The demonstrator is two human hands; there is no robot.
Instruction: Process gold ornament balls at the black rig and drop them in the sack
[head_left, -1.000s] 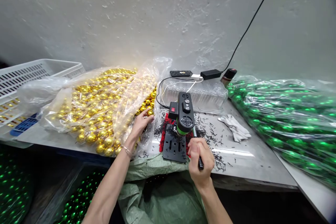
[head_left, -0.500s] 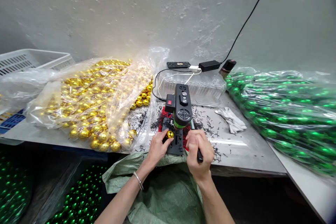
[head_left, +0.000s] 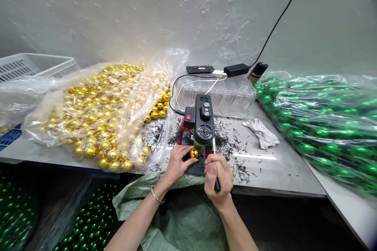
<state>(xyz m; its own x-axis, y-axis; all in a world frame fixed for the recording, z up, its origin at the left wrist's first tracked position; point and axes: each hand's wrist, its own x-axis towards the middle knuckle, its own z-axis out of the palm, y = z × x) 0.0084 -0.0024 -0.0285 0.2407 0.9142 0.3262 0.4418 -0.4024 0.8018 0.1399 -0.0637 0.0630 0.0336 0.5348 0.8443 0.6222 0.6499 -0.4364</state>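
Observation:
Between thumb and fingers, my left hand (head_left: 178, 163) pinches a shiny gold ball (head_left: 194, 153) with a dark spot on top. The ball is at the front of a small black press machine (head_left: 204, 121), just below its head and over the black base plate (head_left: 196, 168). Wrapped in a fist, my right hand (head_left: 218, 176) grips the machine's lever handle (head_left: 217, 185), whose black end sticks out below the fingers. A red switch (head_left: 188, 116) sits on the machine's left side. The ball's underside is hidden.
A clear bag of gold balls (head_left: 97, 113) lies left, a bag of green balls (head_left: 326, 121) right. Behind the machine are a clear plastic box (head_left: 232, 96) and a black adapter (head_left: 236, 70). White gloves (head_left: 261, 133) and black scraps (head_left: 232, 145) lie on the table; a green sack (head_left: 182, 219) hangs in front.
My right hand has brought the lever handle slightly down and to the left. My left hand and the gold ball have shifted slightly right relative to the machine. The camera view has moved a little.

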